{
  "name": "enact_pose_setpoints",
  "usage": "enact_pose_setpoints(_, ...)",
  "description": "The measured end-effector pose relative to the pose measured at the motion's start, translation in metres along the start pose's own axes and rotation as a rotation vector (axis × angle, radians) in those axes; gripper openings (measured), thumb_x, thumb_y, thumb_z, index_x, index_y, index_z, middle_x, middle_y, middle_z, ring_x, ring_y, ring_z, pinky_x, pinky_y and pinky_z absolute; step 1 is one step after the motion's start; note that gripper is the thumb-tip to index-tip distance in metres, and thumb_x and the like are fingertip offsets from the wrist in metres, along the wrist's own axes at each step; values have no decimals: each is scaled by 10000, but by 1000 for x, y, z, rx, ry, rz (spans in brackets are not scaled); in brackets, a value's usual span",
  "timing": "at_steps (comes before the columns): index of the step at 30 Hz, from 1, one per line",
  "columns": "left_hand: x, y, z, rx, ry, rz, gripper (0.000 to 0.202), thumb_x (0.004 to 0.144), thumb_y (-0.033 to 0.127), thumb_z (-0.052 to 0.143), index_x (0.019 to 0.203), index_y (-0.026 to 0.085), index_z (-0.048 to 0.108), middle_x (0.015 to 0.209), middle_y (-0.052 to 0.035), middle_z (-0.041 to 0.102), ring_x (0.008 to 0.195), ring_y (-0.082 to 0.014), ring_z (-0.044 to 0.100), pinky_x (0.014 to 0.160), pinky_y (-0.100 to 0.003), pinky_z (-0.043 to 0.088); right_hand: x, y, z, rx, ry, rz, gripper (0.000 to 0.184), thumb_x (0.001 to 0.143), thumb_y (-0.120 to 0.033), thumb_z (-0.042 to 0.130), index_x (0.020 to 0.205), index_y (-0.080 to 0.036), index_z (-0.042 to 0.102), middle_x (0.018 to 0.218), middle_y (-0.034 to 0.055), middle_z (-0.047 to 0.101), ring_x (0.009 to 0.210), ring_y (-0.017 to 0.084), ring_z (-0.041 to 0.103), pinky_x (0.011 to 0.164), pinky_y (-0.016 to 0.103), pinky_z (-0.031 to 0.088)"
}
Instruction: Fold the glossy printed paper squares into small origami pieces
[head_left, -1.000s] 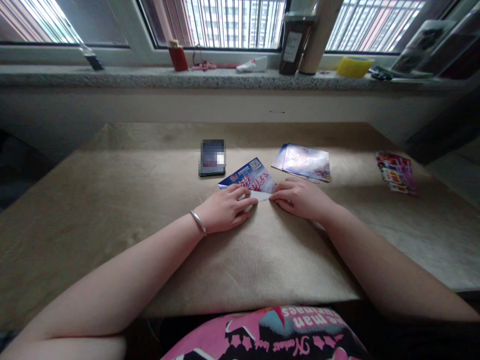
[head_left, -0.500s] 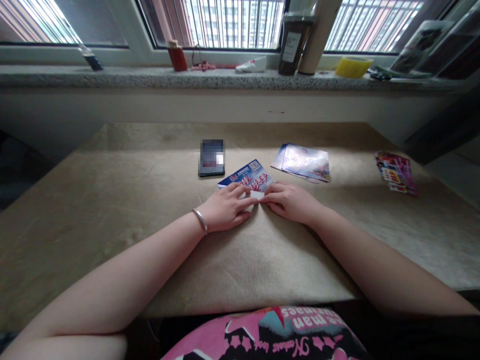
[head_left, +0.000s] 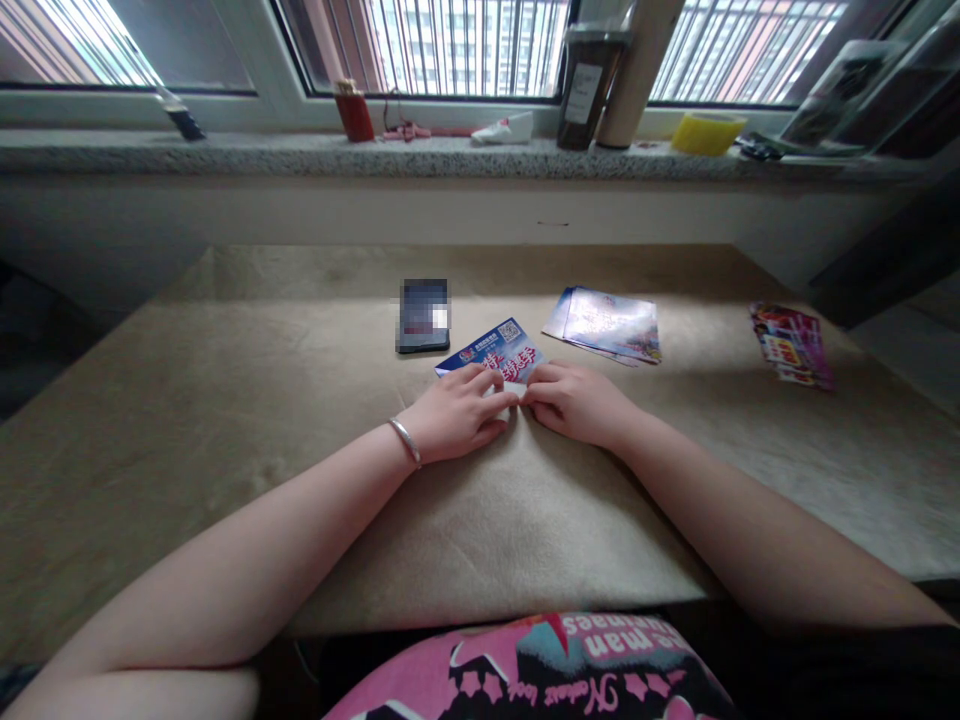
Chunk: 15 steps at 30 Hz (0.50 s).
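A blue flyer (head_left: 510, 345) with red-and-white lettering and a QR code lies at an angle on the table. Its near part is folded over, showing a white underside at the near edge. My left hand (head_left: 466, 410), with a silver bangle at the wrist, lies on the flyer's lower left side, fingers apart and pressing down. From the other side, my right hand (head_left: 574, 402) has its fingers bunched at the flyer's near right corner, closed on the paper edge. The two index fingertips nearly meet there. My fingers hide part of the fold.
A phone-like dark device (head_left: 424, 316), blurred on its face, lies behind my left hand. Right of the flyer rests a stack of similar flyers (head_left: 611, 325). Farther right are fanned colourful cards (head_left: 791, 345). A jar (head_left: 589, 90) and yellow tape roll (head_left: 706, 133) stand on the windowsill (head_left: 450, 158).
Both hands stay at the flyer's near edge. My left hand and wrist have shifted very slightly to the right; otherwise things look the same.
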<state>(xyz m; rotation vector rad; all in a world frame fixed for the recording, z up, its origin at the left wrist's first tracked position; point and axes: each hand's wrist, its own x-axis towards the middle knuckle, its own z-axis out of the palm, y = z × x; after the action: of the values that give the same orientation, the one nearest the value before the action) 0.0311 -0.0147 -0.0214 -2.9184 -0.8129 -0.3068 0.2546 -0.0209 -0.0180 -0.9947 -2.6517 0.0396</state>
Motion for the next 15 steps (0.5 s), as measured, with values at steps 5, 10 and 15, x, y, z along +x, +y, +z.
enact_pose_setpoints(5, -2, -2, -1, -1, -12, 7, 309, 916, 356, 448, 1174, 222, 552, 1153, -87, 530, 1081, -256, 463, 957, -408, 417, -1, 1, 0, 9, 1, 9, 184, 832, -166, 502, 842, -193, 684, 897, 59, 650, 833, 174, 562, 704, 277, 414)
enact_pose_setpoints(10, -3, -2, -6, -10, -30, 21, 295, 918, 334, 451, 1156, 199, 560, 1140, -96, 541, 1069, -243, 481, 942, -394, 436, -1, 0, -1, 16, 4, 20, 200, 837, -173, 498, 856, -201, 695, 905, 58, 654, 825, 172, 568, 698, 279, 416)
enact_pose_setpoints(15, -3, -3, -10, -20, -54, 36, 269, 911, 285, 461, 1131, 178, 575, 1099, -98, 551, 1030, -229, 502, 927, -378, 454, -1, 0, -1, 39, 2, 21, 197, 833, -169, 505, 862, -200, 697, 904, 61, 653, 838, 174, 567, 708, 282, 416)
